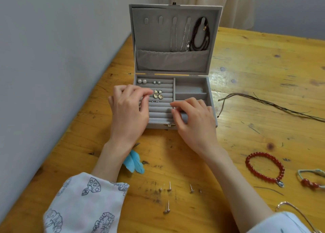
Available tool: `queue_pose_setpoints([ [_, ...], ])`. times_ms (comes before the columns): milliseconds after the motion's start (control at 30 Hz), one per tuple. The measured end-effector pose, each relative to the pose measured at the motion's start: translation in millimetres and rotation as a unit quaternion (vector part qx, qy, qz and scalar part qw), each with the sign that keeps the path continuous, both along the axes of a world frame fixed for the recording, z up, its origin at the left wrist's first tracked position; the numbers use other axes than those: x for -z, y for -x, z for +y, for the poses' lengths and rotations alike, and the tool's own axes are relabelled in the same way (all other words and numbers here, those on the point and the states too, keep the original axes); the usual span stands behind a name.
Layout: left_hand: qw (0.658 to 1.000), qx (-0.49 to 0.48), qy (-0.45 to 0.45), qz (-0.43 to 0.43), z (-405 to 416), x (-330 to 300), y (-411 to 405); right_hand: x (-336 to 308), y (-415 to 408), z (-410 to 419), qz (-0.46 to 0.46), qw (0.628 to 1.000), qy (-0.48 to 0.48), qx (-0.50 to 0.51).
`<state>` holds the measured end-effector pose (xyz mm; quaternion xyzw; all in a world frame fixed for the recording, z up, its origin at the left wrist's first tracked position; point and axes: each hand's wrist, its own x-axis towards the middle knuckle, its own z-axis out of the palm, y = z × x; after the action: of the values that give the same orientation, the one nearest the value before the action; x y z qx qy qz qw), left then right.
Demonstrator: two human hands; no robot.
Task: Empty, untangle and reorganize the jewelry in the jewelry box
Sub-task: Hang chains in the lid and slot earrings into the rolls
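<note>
Knotty yellow wood table (246, 84) against a grey wall, jewelry box (177, 95) open in front of me. My left hand (128, 107) is pinching something tiny over the ring rolls, can't tell what; my right hand (193, 120) rests curled on the rolls, seemingly holding nothing. Studs (167, 209) are light, slippery, best pinched by the post. Count: about six loose studs, two pearl studs (142, 81), two drop earrings (158, 94), red bead bracelet (264, 168), three necklaces (186, 33) hung in the lid.

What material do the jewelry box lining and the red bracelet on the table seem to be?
Jewelry box lining: looks like grey velvet or suede-like fabric, matte, with soft creases at the lid pocket.
Red bracelet: glossy round beads, maybe glass, stone or plastic; the shine alone cannot tell which.
</note>
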<state>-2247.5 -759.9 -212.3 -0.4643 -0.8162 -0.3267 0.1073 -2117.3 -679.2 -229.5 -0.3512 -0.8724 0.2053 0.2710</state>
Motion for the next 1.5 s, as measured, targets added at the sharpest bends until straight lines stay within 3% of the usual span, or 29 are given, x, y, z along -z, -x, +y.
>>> queue_pose_setpoints([
  [167,0.994,0.080,-0.013,-0.075,-38,0,-33,-13,-18,-17,-0.037,0.999,-0.021,-0.020],
  [300,0.983,0.130,-0.001,-0.130,-69,1,-52,-24,-48,-46,-0.013,0.993,0.068,-0.091],
  [467,0.964,0.136,-0.016,-0.230,-103,20,-74,-13,-76,-76,-0.103,0.980,0.083,-0.148],
  [600,0.967,0.146,0.010,-0.210,-105,22,-78,-8,-80,-86,-0.147,0.976,0.048,-0.151],
  [833,0.971,0.179,0.056,-0.148,-108,19,-80,-5,-79,-90,-0.133,0.982,-0.001,-0.138],
  [1167,0.930,0.236,0.188,-0.212,-112,9,-66,-2,-86,-84,-0.058,0.993,0.057,-0.088],
  [1400,0.940,0.231,0.158,-0.194,-112,9,-70,-12,-73,-77,0.009,0.992,0.076,-0.097],
  [1500,0.953,0.218,0.105,-0.183,-104,6,-75,-21,-61,-66,0.027,0.991,0.087,-0.098],
])
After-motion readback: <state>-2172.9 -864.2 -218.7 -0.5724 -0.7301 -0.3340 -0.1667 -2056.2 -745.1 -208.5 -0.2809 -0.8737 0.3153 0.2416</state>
